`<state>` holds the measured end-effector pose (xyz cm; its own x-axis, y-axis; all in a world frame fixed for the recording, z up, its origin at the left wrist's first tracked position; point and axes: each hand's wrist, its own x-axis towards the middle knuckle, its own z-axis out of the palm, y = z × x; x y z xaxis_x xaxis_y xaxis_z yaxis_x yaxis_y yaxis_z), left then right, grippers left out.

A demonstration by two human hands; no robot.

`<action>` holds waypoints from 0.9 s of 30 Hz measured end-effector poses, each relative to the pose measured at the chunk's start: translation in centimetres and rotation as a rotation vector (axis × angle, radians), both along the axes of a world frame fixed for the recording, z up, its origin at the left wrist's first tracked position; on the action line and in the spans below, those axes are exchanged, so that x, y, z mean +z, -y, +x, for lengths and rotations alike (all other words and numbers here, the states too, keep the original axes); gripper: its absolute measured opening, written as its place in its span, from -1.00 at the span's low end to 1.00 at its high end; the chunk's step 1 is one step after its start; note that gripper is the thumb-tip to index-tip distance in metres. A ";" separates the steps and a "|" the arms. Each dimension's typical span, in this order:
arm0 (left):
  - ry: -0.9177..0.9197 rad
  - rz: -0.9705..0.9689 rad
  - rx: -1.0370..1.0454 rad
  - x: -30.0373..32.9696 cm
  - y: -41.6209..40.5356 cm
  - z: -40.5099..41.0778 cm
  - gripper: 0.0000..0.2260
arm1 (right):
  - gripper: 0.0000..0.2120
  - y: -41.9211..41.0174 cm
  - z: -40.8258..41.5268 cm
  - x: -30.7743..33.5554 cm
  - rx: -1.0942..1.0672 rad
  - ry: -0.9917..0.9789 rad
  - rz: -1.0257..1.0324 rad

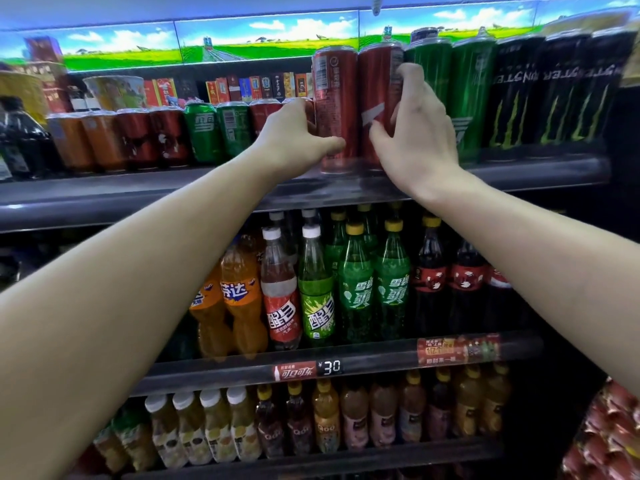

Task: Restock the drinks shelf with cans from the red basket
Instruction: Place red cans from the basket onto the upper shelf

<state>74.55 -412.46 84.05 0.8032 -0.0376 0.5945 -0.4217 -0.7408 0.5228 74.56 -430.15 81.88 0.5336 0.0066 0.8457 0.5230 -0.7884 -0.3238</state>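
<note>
Two tall red cans stand side by side at the front of the top drinks shelf (194, 192). My left hand (292, 140) grips the left red can (336, 98), thumb across its front and fingers round its left side. My right hand (414, 133) grips the right red can (375, 84), fingers curled over its right edge and thumb on its front. Both cans stand upright on the shelf. The red basket is out of view.
Tall green cans (467, 88) and black energy cans (554, 95) stand right of the red ones. Shorter red, green and orange cans (204, 133) line the shelf to the left. Lower shelves hold rows of soda bottles (356, 285) and juice bottles (325, 417).
</note>
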 end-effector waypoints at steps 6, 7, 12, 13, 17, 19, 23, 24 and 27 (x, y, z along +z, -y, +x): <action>0.297 0.117 0.087 -3.2 -1.4 -3.0 -0.54 | -0.80 -1.8 -2.2 -3.6 0.160 0.106 0.129; 0.392 0.128 0.103 -4.5 -2.1 -3.8 -0.58 | -0.83 -2.3 -2.7 -4.8 0.211 0.091 0.135; 0.395 0.130 0.121 -15.9 -6.3 -7.7 -0.78 | -0.90 -5.5 -5.7 -13.6 0.408 -0.148 0.124; 0.285 0.147 0.123 -19.0 -7.2 -8.3 -0.78 | -0.92 -6.2 -6.2 -15.8 0.441 -0.235 0.125; -0.185 0.183 0.112 -31.8 -10.5 -11.5 -0.78 | -0.92 -9.2 -7.9 -25.3 0.485 -0.623 0.135; -0.383 0.172 0.108 -37.3 -11.7 -13.5 -0.78 | -0.91 -10.7 -8.8 -30.6 0.480 -0.814 0.126; -0.689 0.139 0.114 -46.4 -14.0 -16.8 -0.73 | -0.93 -12.8 -10.5 -41.6 0.434 -1.131 0.071; -0.770 0.125 0.120 -48.6 -14.7 -17.4 -0.71 | -0.93 -13.1 -11.0 -44.3 0.415 -1.202 0.062; -0.935 0.087 0.144 -55.4 -16.5 -19.2 -0.70 | -0.94 -13.7 -12.8 -52.8 0.339 -1.356 0.067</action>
<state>55.35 -395.93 28.67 0.9528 0.0850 -0.2915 0.2380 -0.8052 0.5431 61.78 -416.41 29.07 0.9061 0.2793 -0.3177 -0.0644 -0.6512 -0.7562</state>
